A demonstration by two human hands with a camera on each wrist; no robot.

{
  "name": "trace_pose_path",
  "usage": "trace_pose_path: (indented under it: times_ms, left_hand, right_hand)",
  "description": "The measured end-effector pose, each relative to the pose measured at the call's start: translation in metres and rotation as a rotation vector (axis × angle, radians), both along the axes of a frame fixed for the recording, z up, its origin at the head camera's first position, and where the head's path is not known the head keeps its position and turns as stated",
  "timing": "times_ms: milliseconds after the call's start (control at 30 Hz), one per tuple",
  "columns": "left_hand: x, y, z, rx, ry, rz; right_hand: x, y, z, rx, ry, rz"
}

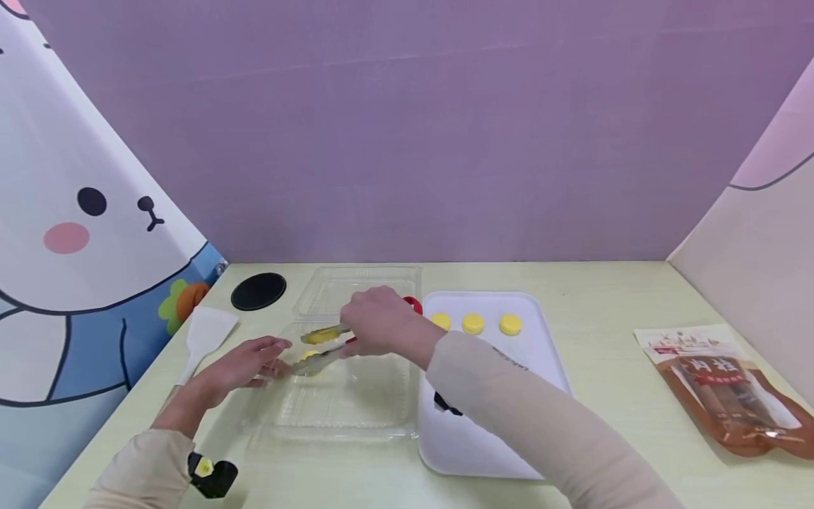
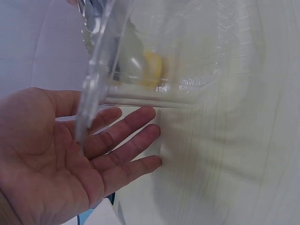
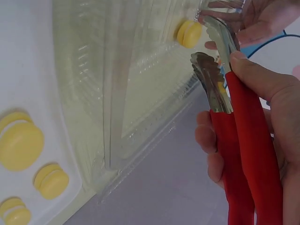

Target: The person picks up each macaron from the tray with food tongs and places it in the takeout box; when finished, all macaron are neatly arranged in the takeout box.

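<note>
Tongs (image 3: 253,136) with red handles lie in my right hand (image 1: 378,322), my fingers and thumb wrapped round both grips, their scalloped metal ends a little apart. I hold them low over the left part of the clear hinged container (image 1: 369,396), close to one yellow sandwich cookie (image 3: 190,33) that sits inside it; whether the metal touches it I cannot tell. My left hand (image 1: 238,367) holds nothing: it is at the container's left side, palm turned inward, fingers loosely spread near the plastic edge, and I cannot tell if they touch it. The clear lid (image 1: 324,293) lies folded back at the far side. Just right of the container, the white tray (image 1: 470,431) carries three more yellow cookies (image 1: 473,324) in a row near its far end. Beyond my left hand lies a white spatula (image 1: 206,332), with a black disc (image 1: 258,291) behind it, and well off to the right a brown and white packet (image 1: 725,396) rests on the pale table (image 1: 610,367).
</note>
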State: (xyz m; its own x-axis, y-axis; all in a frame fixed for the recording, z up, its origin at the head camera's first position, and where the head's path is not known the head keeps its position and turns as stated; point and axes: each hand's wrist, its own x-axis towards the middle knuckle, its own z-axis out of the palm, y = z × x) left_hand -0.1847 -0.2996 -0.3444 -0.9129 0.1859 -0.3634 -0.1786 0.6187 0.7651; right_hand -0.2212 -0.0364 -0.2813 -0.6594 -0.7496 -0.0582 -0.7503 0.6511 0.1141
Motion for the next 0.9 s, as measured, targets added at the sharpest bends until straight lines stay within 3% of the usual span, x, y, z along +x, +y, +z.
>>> trace_pose_path:
  times_ms: [367,900]
  left_hand:
    - [0.0,0.0,0.0,0.001,0.011,-0.013]
    - [0.0,-0.002,-0.002,-0.018,0.004,0.007]
  right_hand:
    - [-0.002,0.028,0.018,-0.068,0.004,0.0]
    - [0.001,0.092,0.036,-0.151,0.011,-0.054]
